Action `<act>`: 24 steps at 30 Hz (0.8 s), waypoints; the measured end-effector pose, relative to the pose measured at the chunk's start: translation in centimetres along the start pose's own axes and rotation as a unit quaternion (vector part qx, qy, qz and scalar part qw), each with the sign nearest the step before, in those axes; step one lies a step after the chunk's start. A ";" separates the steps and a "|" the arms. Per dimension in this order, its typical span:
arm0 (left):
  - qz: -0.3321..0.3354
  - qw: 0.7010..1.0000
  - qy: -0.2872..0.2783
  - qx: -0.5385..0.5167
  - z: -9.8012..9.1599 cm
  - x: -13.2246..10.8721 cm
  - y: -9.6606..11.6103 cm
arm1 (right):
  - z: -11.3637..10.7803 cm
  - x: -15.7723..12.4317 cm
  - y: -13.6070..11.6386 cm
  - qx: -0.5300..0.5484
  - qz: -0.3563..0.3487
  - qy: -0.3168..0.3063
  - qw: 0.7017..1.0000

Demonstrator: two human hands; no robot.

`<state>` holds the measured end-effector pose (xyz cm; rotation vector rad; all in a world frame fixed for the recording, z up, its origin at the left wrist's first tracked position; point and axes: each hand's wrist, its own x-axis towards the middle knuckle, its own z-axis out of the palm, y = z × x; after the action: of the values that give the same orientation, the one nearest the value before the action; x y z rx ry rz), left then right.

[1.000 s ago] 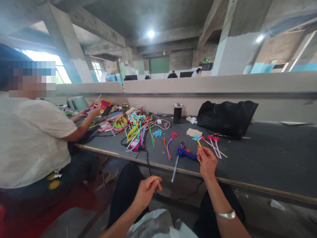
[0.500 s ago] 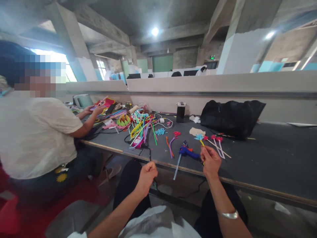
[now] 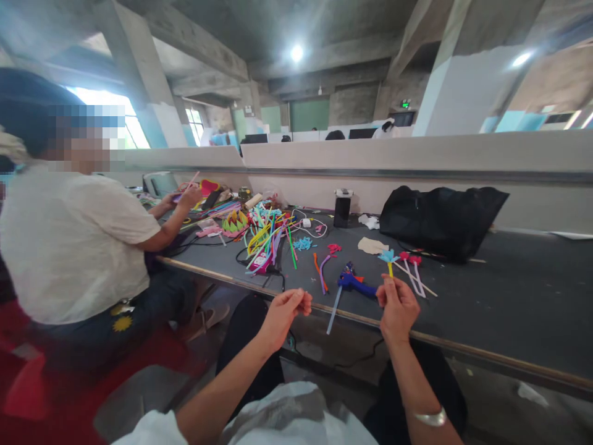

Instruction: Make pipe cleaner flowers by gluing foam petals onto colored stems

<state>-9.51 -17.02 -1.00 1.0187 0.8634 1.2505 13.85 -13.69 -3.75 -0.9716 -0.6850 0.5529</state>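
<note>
My right hand (image 3: pixel 399 309) pinches the yellow stem of a craft flower with light-blue petals (image 3: pixel 388 256), upright above the table's front edge. My left hand (image 3: pixel 288 315) is closed in a pinch before the edge; whatever may be between its fingertips is too small to make out. Between the hands lies a blue glue gun (image 3: pixel 356 283), a clear glue stick (image 3: pixel 333 314) jutting from it over the edge. Red-topped flowers (image 3: pixel 415 261) with pale stems rest beyond my right hand. Orange and purple fuzzy stems (image 3: pixel 323 273) lie left of the glue gun.
Blue snippets (image 3: pixel 303 244) and red snippets (image 3: pixel 334 248) lie mid-table, near a heap of coloured stems (image 3: pixel 271 238). A black bag (image 3: pixel 440 222) and a dark device (image 3: pixel 342 211) stand by the partition. At the left, a co-worker (image 3: pixel 78 241) holds craft pieces. Cables trail about.
My left hand has risen a little and moved right, turning its fingertips inward. The blue flower in my right hand has swung upright. The co-worker's hands have shifted slightly, lifting a pink stick.
</note>
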 end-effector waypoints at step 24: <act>0.055 0.973 -0.060 0.217 2.2 -3.2 -0.2 | 2.3 -11.3 -3.9 0.060 0.164 -0.143 0.974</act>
<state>-7.85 -20.46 -0.49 1.4927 1.0208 1.0983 5.06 -22.07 -2.51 -0.9051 -0.7407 1.0291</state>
